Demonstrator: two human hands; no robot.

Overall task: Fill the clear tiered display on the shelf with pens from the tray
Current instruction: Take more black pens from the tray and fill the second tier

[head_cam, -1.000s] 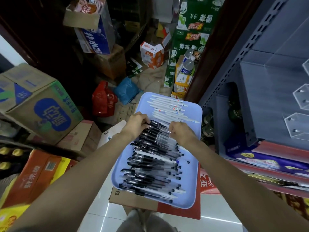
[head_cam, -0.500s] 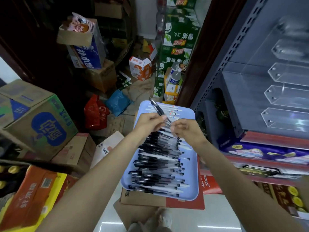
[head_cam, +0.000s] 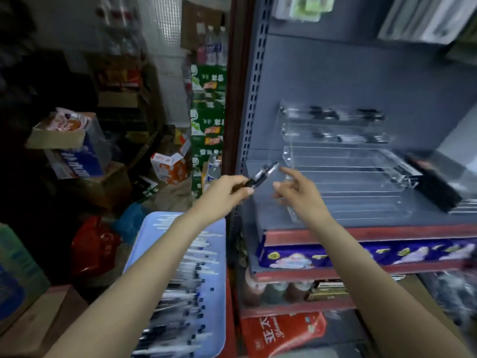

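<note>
My left hand (head_cam: 224,193) grips a few black pens (head_cam: 263,173) by their lower ends, tips pointing up and right toward the shelf. My right hand (head_cam: 296,193) is beside them with fingers spread and holds nothing; it hovers in front of the clear tiered display (head_cam: 343,161). The display stands on the grey shelf (head_cam: 361,223), and its two top tiers hold some dark pens. The blue tray (head_cam: 216,301) with several pens lies low, under my left forearm.
A black box (head_cam: 436,187) sits on the shelf right of the display. Cardboard boxes (head_cam: 69,143), a red bag (head_cam: 93,244) and green cartons (head_cam: 207,120) crowd the floor at left. Lower shelves hold packaged goods and bottles (head_cam: 273,290).
Both hands rose from the tray toward the shelf. My left hand carried the pens up and right; my right hand let go of them and opened. The view swung up to the display.
</note>
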